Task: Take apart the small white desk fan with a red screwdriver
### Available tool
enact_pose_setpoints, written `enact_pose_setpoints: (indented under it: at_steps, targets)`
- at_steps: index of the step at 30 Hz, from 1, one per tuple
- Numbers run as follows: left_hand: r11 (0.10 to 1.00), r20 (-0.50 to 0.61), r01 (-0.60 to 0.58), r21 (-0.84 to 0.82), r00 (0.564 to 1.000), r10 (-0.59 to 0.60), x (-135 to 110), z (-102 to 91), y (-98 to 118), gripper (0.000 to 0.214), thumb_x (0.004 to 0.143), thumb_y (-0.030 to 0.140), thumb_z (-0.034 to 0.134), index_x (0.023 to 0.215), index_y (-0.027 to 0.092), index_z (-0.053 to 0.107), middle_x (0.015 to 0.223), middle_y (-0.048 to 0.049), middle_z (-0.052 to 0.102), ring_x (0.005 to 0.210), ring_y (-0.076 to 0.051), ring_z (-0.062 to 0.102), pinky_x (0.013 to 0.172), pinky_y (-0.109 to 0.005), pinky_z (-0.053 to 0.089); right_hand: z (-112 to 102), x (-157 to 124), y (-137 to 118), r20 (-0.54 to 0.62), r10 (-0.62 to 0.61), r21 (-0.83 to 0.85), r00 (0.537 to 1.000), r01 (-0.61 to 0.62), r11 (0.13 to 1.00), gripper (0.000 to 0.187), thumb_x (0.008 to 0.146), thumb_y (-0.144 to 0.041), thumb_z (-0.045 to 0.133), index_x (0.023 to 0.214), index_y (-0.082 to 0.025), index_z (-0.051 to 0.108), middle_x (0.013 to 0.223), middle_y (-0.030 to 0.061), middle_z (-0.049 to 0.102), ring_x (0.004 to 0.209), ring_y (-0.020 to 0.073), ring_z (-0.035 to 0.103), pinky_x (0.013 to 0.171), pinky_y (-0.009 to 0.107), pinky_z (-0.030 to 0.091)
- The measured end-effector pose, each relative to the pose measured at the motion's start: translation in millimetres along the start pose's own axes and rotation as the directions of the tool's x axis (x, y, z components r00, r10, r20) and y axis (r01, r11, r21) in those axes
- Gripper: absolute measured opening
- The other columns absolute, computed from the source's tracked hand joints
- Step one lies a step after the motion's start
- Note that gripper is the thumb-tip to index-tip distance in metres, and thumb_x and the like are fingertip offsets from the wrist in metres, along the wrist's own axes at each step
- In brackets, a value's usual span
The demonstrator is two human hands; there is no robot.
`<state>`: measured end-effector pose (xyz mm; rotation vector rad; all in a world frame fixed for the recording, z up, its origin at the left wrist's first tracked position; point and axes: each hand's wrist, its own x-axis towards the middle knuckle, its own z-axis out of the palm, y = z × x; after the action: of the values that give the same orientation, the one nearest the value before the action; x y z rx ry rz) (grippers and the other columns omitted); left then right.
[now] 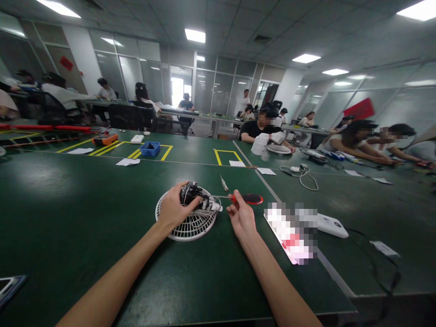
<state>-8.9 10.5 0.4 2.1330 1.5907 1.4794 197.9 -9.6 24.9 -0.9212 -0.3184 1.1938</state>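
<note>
A white round fan grille point(185, 225) lies flat on the green table point(85, 213). On top of it sits a black motor unit point(191, 194) with grey wires, and my left hand point(173, 210) is closed around it. My right hand point(241, 214) pinches a screwdriver with a red and black handle point(250, 198); its thin shaft points left at the motor. A second small screwdriver point(224, 183) lies on the table just behind.
A flat white item and a white power bank point(332, 225) lie to the right, with a black cable. A blue tray point(150, 148), paper slips and yellow tape marks sit farther back. A phone corner point(8, 288) shows at lower left. Other people work at surrounding tables.
</note>
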Motion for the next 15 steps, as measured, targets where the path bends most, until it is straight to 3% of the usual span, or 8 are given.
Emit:
enact_pose_setpoints:
  at_steps: [3, 6, 10, 15]
  targets:
    - [1.000, -0.007, -0.007, 0.008, 1.000, 0.007, -0.2, 0.2, -0.7, 0.061, 0.084, 0.057, 0.071, 0.129, 0.018, 0.058, 0.121, -0.0137, 0.071, 0.109, -0.029, 0.069, 0.098, -0.048, 0.056, -0.4, -1.7, -0.6, -0.002, 0.088, 0.023, 0.996, -0.088, 0.996, 0.015, 0.073, -0.024, 0.078, 0.069, -0.020, 0.064, 0.065, -0.0003, 0.069, 0.051, 0.0099, 0.056, 0.047, 0.021, 0.049]
    - [1.000, -0.008, -0.010, 0.013, 1.000, 0.011, -0.5, -0.2, 0.0, 0.060, 0.085, 0.057, 0.070, 0.129, 0.018, 0.058, 0.120, -0.0137, 0.071, 0.109, -0.029, 0.069, 0.098, -0.048, 0.056, -1.8, -2.4, -0.6, 0.036, 0.109, 0.029, 0.993, -0.110, 0.994, 0.010, 0.071, -0.020, 0.073, 0.068, -0.020, 0.063, 0.067, -0.0009, 0.069, 0.055, 0.0110, 0.060, 0.051, 0.022, 0.051]
    - [1.000, 0.001, -0.003, 0.021, 1.000, 0.003, -0.7, -0.8, 0.7, 0.063, 0.083, 0.060, 0.071, 0.130, 0.020, 0.057, 0.121, -0.0129, 0.071, 0.109, -0.029, 0.069, 0.098, -0.048, 0.056, -2.3, -0.6, 2.6, 0.022, -0.002, -0.043, 1.000, 0.003, 0.999, 0.017, 0.060, -0.015, 0.081, 0.069, -0.018, 0.067, 0.063, -0.0032, 0.065, 0.055, 0.0087, 0.056, 0.051, 0.020, 0.048]
    - [0.999, -0.004, -0.005, 0.043, 1.000, 0.005, -0.5, -1.2, -1.4, 0.067, 0.081, 0.064, 0.072, 0.130, 0.021, 0.057, 0.119, -0.0122, 0.071, 0.106, -0.030, 0.070, 0.095, -0.048, 0.057, -3.2, 1.3, 5.2, 0.063, -0.134, -0.126, 0.989, 0.141, 0.982, 0.034, 0.050, -0.022, 0.094, 0.071, -0.017, 0.067, 0.060, -0.0052, 0.061, 0.052, 0.0080, 0.051, 0.050, 0.021, 0.044]
